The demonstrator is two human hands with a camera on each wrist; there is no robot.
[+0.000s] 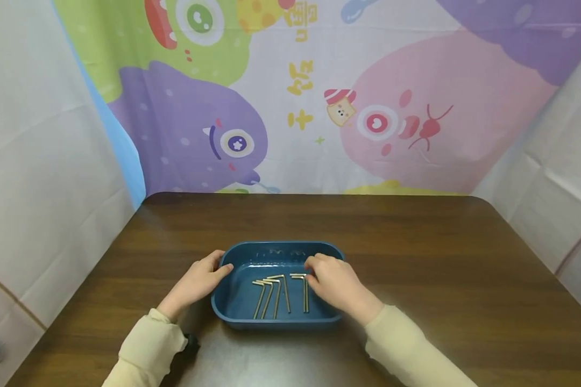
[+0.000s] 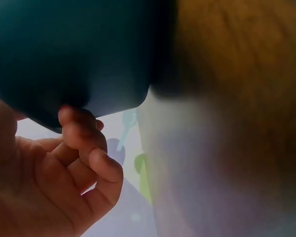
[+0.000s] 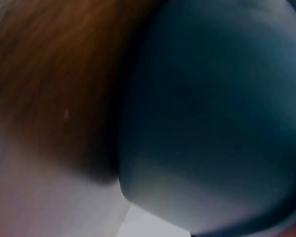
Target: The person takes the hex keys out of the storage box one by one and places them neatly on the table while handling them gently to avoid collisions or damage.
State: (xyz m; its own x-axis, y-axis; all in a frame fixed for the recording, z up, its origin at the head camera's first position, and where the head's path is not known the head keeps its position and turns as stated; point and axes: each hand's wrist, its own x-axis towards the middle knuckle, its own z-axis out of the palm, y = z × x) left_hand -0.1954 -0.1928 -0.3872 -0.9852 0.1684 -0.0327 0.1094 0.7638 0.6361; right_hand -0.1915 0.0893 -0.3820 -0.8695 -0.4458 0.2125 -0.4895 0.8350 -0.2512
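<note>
A dark blue tray (image 1: 281, 325) with a raised rim stands on the table. Several brass-coloured hex keys (image 1: 276, 299) lie inside it in a loose row, short arms toward the far side and pointing left. At the tray's left end, my left hand (image 1: 204, 275) grips the rim, its thumb over the inside and fingers outside; the left wrist view shows this hand (image 2: 64, 173) against the tray's outer wall. My right hand (image 1: 336, 280) reaches over the right rim and pinches the rightmost hex key (image 1: 307, 298) near its bend, which the fingertips partly cover.
The brown wooden table (image 1: 416, 258) extends around the tray. A cartoon-printed cloth (image 1: 300, 156) hangs behind its far edge, and pale cloth (image 1: 39, 134) hangs along the sides. Something small and dark (image 1: 190, 344) shows beside the left sleeve.
</note>
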